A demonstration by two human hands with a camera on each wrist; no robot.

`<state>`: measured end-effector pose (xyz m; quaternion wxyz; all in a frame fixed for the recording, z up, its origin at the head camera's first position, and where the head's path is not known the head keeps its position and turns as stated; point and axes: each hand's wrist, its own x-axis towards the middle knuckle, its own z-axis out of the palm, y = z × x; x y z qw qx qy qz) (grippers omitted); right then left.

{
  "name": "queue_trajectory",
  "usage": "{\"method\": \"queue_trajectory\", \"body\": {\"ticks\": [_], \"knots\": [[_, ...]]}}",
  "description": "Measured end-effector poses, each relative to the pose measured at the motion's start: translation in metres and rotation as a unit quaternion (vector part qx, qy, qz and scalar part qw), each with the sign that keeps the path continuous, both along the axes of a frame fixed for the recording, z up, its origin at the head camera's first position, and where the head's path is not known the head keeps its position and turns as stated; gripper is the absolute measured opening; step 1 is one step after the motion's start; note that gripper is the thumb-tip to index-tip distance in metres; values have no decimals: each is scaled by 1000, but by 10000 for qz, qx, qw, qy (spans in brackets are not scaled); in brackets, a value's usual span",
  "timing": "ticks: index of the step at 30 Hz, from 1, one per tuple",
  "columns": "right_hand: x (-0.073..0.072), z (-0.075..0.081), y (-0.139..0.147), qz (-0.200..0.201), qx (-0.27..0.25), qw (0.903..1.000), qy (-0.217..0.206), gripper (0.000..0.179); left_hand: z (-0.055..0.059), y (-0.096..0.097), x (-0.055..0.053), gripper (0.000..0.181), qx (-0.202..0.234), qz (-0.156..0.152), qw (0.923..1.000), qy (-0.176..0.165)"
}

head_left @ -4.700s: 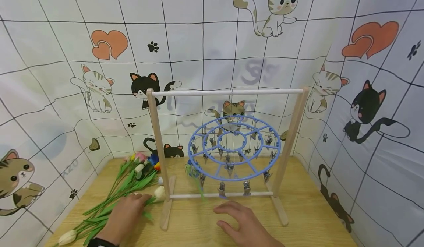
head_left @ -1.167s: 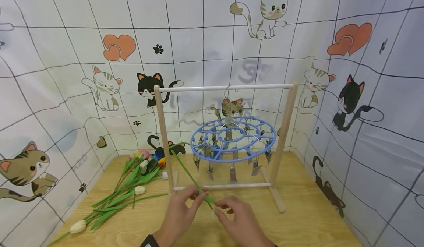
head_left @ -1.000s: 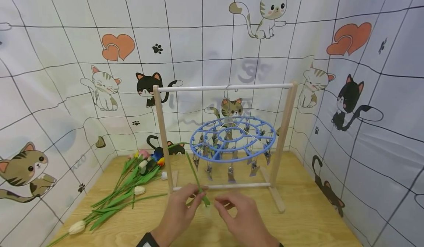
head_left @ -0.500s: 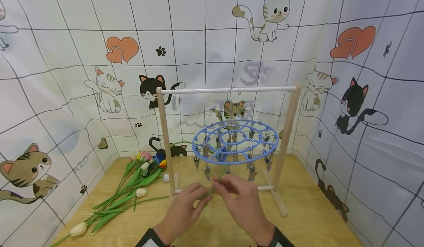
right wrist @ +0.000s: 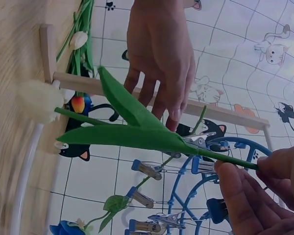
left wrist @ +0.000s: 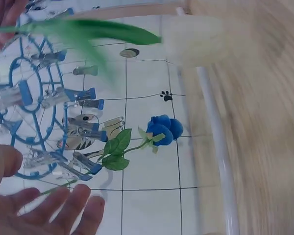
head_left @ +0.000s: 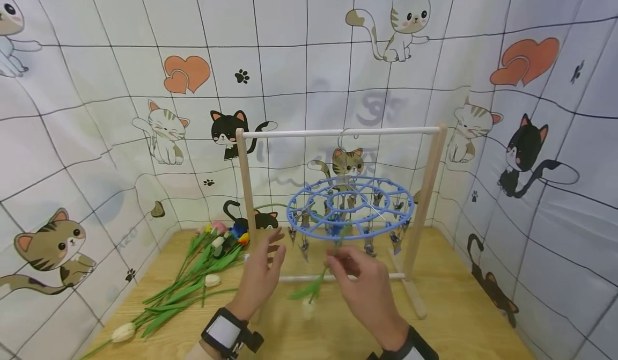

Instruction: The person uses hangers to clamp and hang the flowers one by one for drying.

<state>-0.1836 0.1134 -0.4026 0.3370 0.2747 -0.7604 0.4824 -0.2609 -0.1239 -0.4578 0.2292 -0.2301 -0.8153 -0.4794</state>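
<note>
My right hand (head_left: 364,279) pinches the green stem of a white tulip (right wrist: 39,101) between thumb and fingers. The tulip hangs head down in front of the blue round clip hanger (head_left: 350,236), its leaves (right wrist: 122,137) spreading below the fingertips. My left hand (head_left: 260,274) holds nothing; its fingers are parted beside the rack's left post, to the left of the tulip. Several metal clips (left wrist: 83,132) dangle from the hanger's rings. Behind the tulip, a blue rose (left wrist: 161,131) hangs head down among the clips, with green leaves on its stem.
A wooden rack (head_left: 429,204) with white rods carries the hanger by a hook. At the left of the table lies a pile of artificial flowers (head_left: 193,274), with white tulips and coloured blooms. A cat-print sheet (head_left: 309,70) surrounds the table's back and sides.
Earlier my left hand reached to the flower pile, then held the stem near my right hand. Now it has let go and moved left, while my right hand alone holds the tulip.
</note>
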Motion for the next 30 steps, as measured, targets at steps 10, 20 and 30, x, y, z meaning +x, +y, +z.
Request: {"method": "queue_trajectory", "body": {"ticks": [10, 20, 30], "knots": [[-1, -18, 7, 198, -227, 9995, -97, 24, 3, 11, -10, 29, 286, -311, 9990, 110], [3, -13, 7, 463, -270, 9983, 234, 28, 18, 21, -6, 17, 587, -563, 9965, 181], [9, -12, 12, 510, -361, 9977, 264, 16, 21, 24, -3, 24, 689, -964, 9929, 48]]}}
